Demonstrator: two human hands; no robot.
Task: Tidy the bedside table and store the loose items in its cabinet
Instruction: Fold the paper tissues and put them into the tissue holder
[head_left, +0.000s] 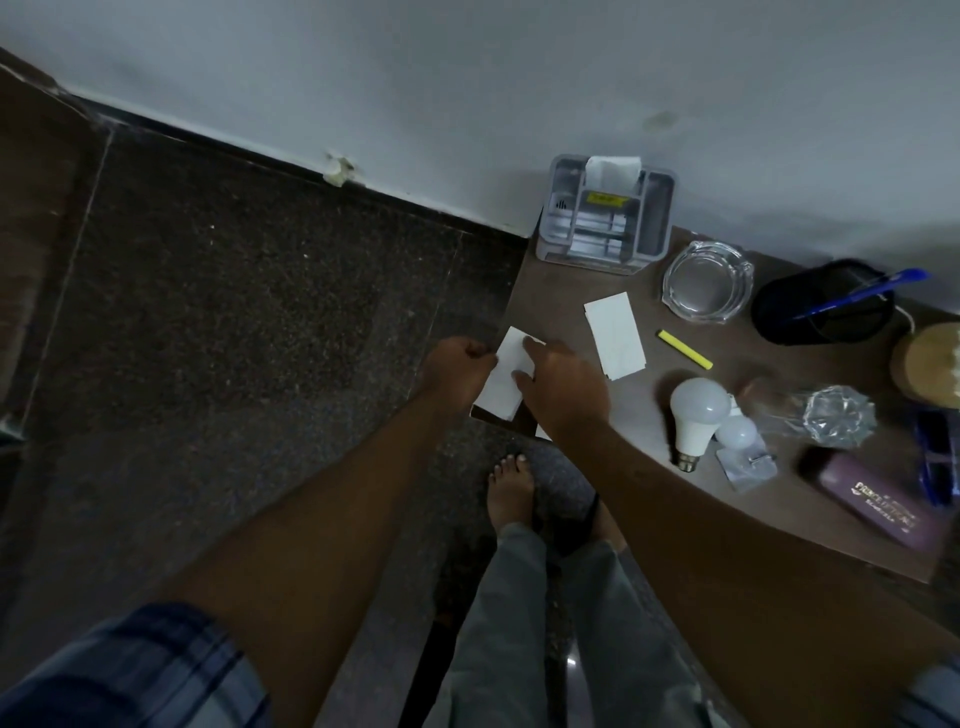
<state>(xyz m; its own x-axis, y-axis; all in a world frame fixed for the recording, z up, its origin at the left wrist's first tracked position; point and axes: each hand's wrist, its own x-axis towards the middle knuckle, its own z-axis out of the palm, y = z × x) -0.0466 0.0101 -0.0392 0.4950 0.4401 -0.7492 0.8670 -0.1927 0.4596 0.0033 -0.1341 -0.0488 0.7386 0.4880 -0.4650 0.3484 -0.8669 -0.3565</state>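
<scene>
At the corner of the bedside table (571, 291), plain white paper (506, 382) overhangs the edge above open floor (260, 312). The left hand (457, 371) pinches it; the right hand (569, 387) lies flat on it.

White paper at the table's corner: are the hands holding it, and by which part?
The left hand pinches the white paper by its left edge; the right hand rests straight fingers on its right side.
</scene>
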